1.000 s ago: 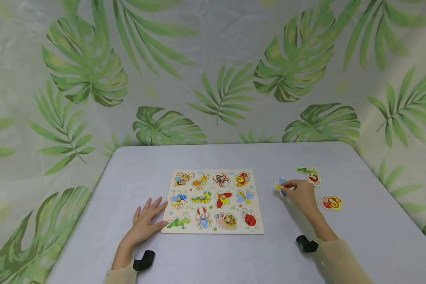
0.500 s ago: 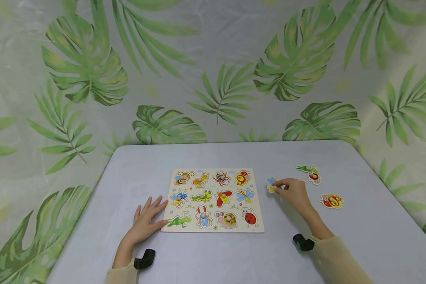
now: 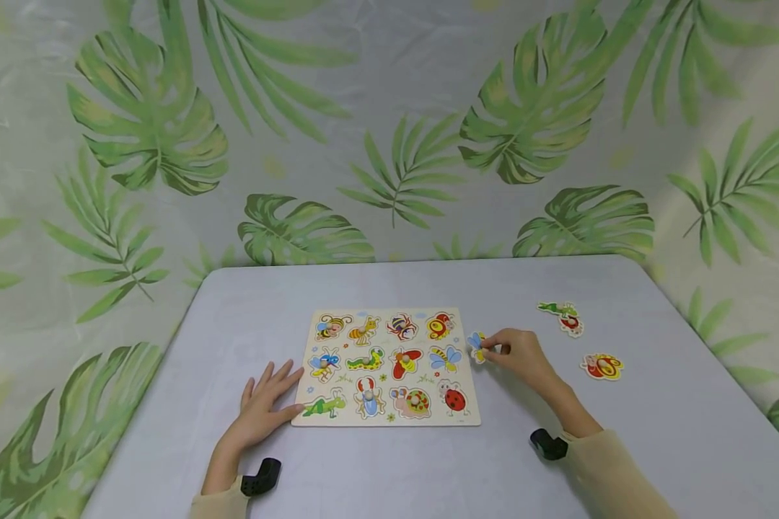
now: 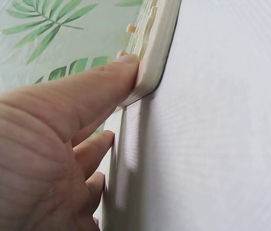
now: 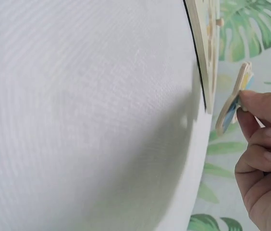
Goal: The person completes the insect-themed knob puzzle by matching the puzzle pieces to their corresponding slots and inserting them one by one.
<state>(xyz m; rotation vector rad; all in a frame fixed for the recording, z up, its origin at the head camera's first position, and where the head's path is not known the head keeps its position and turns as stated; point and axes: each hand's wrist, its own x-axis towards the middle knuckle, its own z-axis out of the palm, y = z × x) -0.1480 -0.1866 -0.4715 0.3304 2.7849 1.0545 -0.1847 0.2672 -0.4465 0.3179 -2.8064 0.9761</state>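
Note:
A pale wooden peg puzzle board (image 3: 438,423) with insect pictures lies flat on the table. My left hand (image 3: 260,414) rests along its left side, fingers spread; in the left wrist view the thumb (image 4: 102,89) presses the board's edge. Just off the board's right edge, my right hand (image 3: 522,357) pinches a winged insect puzzle piece (image 3: 475,347), blue and yellow, between thumb and fingertips. The right wrist view shows this piece (image 5: 227,115) edge-on and tilted, held above the tabletop, with the board's corner close by.
Right of the board lie loose pieces: a green insect piece (image 3: 556,308) overlapping a red ladybird-like piece (image 3: 572,326), and a red-and-yellow butterfly-like piece (image 3: 602,367) nearer me. A leaf-patterned cloth (image 3: 402,238) hangs behind the white table (image 3: 376,476).
My right hand has moved left with the insect piece, from near the loose pieces to beside the board's right edge. The left hand has stayed on the board's left side.

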